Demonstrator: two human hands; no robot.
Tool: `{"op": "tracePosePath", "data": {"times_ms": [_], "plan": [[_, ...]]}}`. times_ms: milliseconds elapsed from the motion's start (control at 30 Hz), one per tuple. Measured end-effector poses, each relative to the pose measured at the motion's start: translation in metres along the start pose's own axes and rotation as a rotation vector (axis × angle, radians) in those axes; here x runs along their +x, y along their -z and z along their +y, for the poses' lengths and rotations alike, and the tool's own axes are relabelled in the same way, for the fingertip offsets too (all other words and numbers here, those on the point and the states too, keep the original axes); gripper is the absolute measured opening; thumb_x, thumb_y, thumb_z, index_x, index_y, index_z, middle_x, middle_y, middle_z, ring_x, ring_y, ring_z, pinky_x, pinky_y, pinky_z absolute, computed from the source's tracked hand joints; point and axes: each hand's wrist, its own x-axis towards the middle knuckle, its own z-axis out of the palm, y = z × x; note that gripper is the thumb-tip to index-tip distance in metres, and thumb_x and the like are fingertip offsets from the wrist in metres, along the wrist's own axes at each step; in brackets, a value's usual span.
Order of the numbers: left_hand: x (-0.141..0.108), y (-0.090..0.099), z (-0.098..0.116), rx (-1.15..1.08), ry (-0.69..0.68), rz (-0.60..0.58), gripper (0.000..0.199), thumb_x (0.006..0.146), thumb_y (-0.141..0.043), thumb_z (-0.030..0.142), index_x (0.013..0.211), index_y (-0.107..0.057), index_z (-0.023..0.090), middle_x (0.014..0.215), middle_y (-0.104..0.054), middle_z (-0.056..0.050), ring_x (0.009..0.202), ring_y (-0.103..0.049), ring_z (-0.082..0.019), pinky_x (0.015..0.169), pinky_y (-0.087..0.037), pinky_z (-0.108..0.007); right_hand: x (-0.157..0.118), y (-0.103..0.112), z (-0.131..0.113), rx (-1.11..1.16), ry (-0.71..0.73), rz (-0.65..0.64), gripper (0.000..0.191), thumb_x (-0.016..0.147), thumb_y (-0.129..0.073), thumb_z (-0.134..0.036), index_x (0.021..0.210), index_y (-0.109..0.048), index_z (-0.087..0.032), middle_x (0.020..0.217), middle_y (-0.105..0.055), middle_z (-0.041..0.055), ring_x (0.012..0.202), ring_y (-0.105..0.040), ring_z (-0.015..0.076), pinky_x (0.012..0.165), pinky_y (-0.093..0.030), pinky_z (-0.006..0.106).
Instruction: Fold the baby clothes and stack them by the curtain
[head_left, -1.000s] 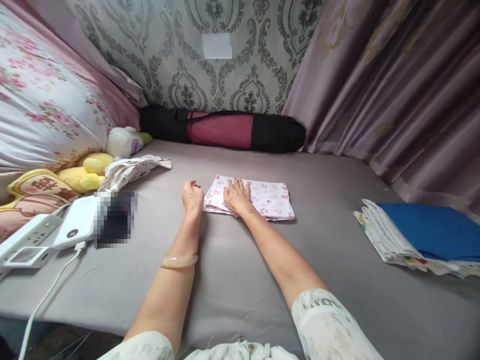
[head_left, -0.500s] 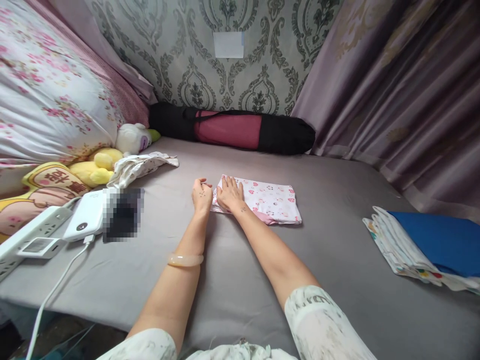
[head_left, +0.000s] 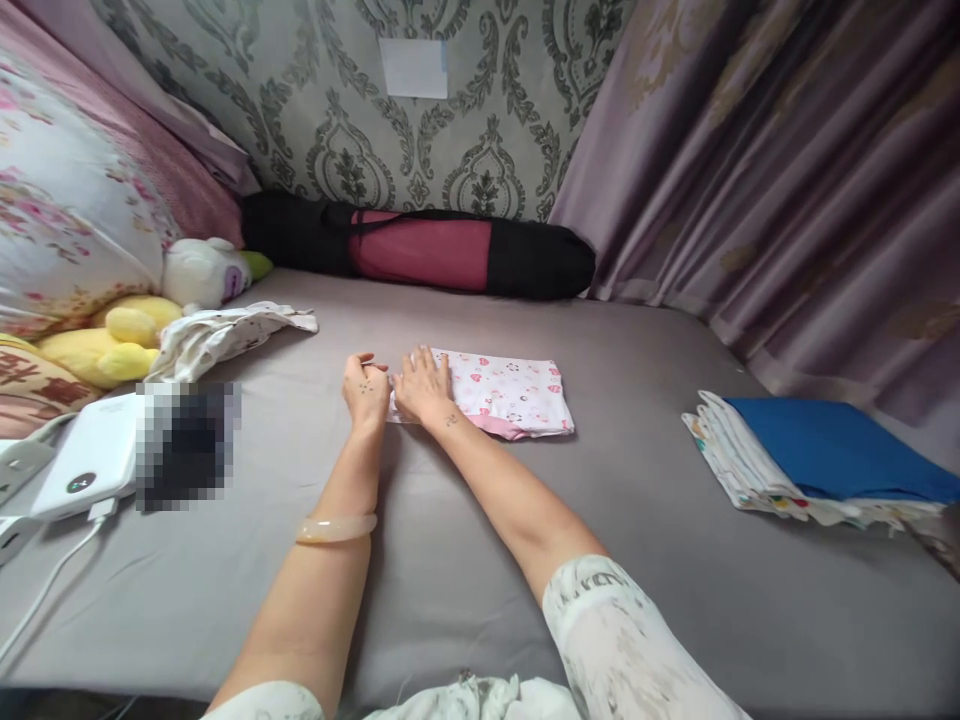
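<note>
A folded white cloth (head_left: 517, 390) with pink hearts and a pink edge lies flat on the grey sheet. My right hand (head_left: 422, 388) rests palm down on its left part, fingers stretched out. Just beside the cloth's left end is my left hand (head_left: 367, 391), fingers curled in and closed. Whatever it may hold is too small to make out. A pale bangle (head_left: 335, 529) circles my left forearm.
A black and red long bag (head_left: 420, 250) lies along the wall. Folded cloths with a blue one (head_left: 832, 450) on top sit at right. On the left are a crumpled cloth (head_left: 225, 338), plush toys (head_left: 206, 270), a white power bank (head_left: 90, 455) and its cable.
The camera view has turned, so the scene sits further left. My right hand has shifted slightly left over the cloth, towards my left hand, which stays closed.
</note>
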Motion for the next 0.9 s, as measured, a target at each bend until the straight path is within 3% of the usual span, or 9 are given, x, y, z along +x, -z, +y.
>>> {"op": "tracePosePath", "data": {"times_ms": [200,367,500,633,767,900], "plan": [[-0.001,0.0,0.001,-0.016,-0.016,0.007,0.038,0.08,-0.035,0.011,0.112,-0.056,0.016,0.093,-0.071,-0.007,0.083,-0.069,-0.019,0.08,-0.053,-0.033,-0.002,-0.009,-0.001,0.062,0.012,0.008,0.056,0.099,-0.026,-0.04,0.143,-0.042,-0.009,0.16,-0.022,0.016,0.147,-0.02,0.0257,0.118,-0.009,0.051],[-0.008,-0.003,0.01,0.022,-0.113,-0.033,0.037,0.084,-0.033,0.012,0.114,-0.055,0.017,0.096,-0.071,-0.006,0.084,-0.068,-0.017,0.084,-0.052,-0.032,-0.005,0.011,0.015,0.219,0.006,-0.039,0.057,0.1,-0.02,-0.036,0.151,-0.029,-0.011,0.161,-0.022,0.012,0.148,-0.017,0.0224,0.119,-0.015,0.047],[-0.02,-0.012,0.019,0.179,-0.369,-0.112,0.038,0.087,-0.035,0.017,0.119,-0.056,0.017,0.113,-0.068,-0.011,0.109,-0.063,-0.021,0.098,-0.046,-0.035,-0.024,0.036,0.054,0.158,-0.067,0.024,0.056,0.101,-0.02,-0.035,0.152,-0.028,-0.013,0.162,-0.019,0.0104,0.149,-0.011,0.0225,0.12,-0.008,0.048],[-0.042,-0.023,0.027,0.42,-0.599,-0.328,0.045,0.091,-0.032,0.02,0.131,-0.053,0.015,0.139,-0.056,-0.013,0.136,-0.044,-0.024,0.113,-0.032,-0.041,-0.055,0.053,0.111,0.005,-0.196,0.032,0.056,0.101,-0.021,-0.035,0.152,-0.03,-0.012,0.162,-0.017,0.013,0.15,-0.007,0.0252,0.119,-0.002,0.052],[-0.06,-0.029,0.033,0.625,-0.641,-0.449,0.051,0.099,-0.027,0.034,0.142,-0.046,0.014,0.151,-0.043,-0.012,0.145,-0.029,-0.027,0.119,-0.016,-0.048,-0.079,0.057,0.158,-0.073,-0.291,-0.031,0.058,0.102,-0.019,-0.041,0.153,-0.029,-0.015,0.162,-0.016,0.013,0.149,-0.008,0.0277,0.118,-0.001,0.055],[-0.062,-0.032,0.031,0.739,-0.579,-0.504,0.057,0.1,-0.023,0.043,0.145,-0.043,0.016,0.156,-0.035,-0.012,0.147,-0.024,-0.029,0.119,-0.014,-0.052,-0.087,0.053,0.176,-0.077,-0.31,-0.088,0.06,0.102,-0.018,-0.046,0.154,-0.026,-0.018,0.162,-0.015,0.0121,0.149,-0.009,0.0277,0.118,-0.003,0.055]]}}
